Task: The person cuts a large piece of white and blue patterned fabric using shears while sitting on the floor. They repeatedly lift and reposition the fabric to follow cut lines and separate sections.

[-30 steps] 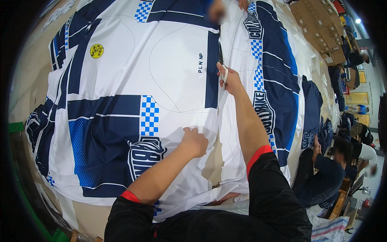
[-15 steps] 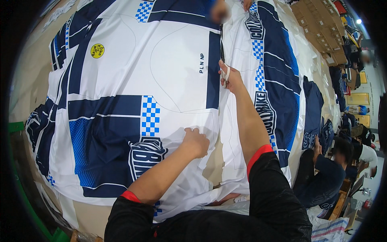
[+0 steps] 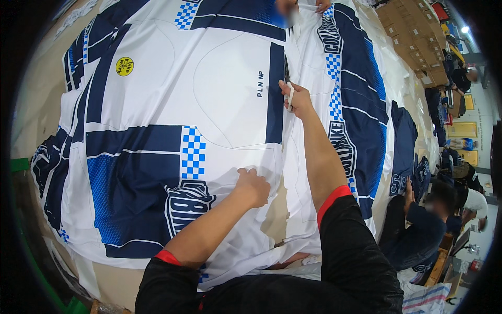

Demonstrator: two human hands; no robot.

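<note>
- Two bare hands work here. The right hand (image 3: 296, 99) grasps one pair of scissors (image 3: 289, 96), its fingers around the white handles.
- The scissors' dark blades point away from the person, along the edge of a navy band (image 3: 275, 94) on one broad printed cloth (image 3: 230, 68); whether the blades are parted is too fine to tell.
- The left hand (image 3: 253, 188) rests on the white lower part of that cloth, fingers curled under; I cannot tell whether it pinches the fabric.
- The cloth lies spread on a beige table (image 3: 276, 220), with a second printed cloth (image 3: 361, 86) just beside it on the right.
- Two more hands show at the top edge: one blurred hand (image 3: 285, 6) and one hand (image 3: 322, 5) over the second cloth.
- One round yellow badge (image 3: 124, 66) with black lettering sits on the broad cloth.
- One short line of small dark capitals (image 3: 260, 83) runs sideways near the navy band.
- Three large lettered logos show: one bent by folds (image 3: 189, 205) left of the left forearm, two on the second cloth (image 3: 330, 35).
- One dark garment (image 3: 402, 141) with outlined letters lies at right, by one seated person (image 3: 421, 222).
- Brown cartons (image 3: 413, 36), too many overlapping to count, bear small pale labels.
</note>
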